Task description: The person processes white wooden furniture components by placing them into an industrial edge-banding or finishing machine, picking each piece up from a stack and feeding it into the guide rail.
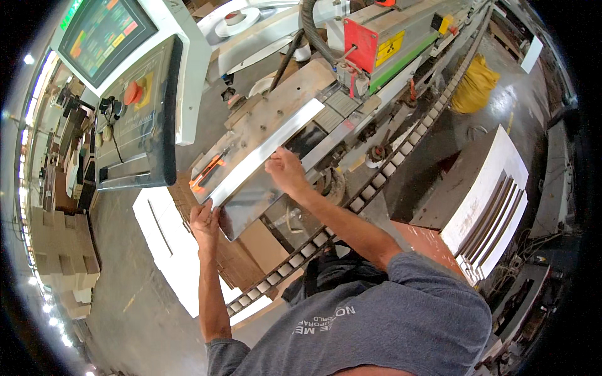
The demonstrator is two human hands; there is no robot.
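A long, narrow white strip [269, 149] lies slantwise across the metal worktable of a machine [285, 100]. My left hand [205, 224] is closed on the strip's lower left end, with its fingertips at the edge. Farther along, my right hand [286, 170] has its fingers curled at the strip's near edge, close to its middle; part of the grip is hidden beneath the hand. An orange-and-black utility knife [207, 173] rests on the table beyond the strip, near my left hand. The shiny metal plate [251, 199] lies between my two hands.
A control panel [135, 116] with a screen and red button stands at the left. Behind the table is a machine housing with a red end plate [361, 45]. A roller chain track [370, 191] runs diagonally near my body. White panels [169, 232] and a panel stack [486, 207] flank me.
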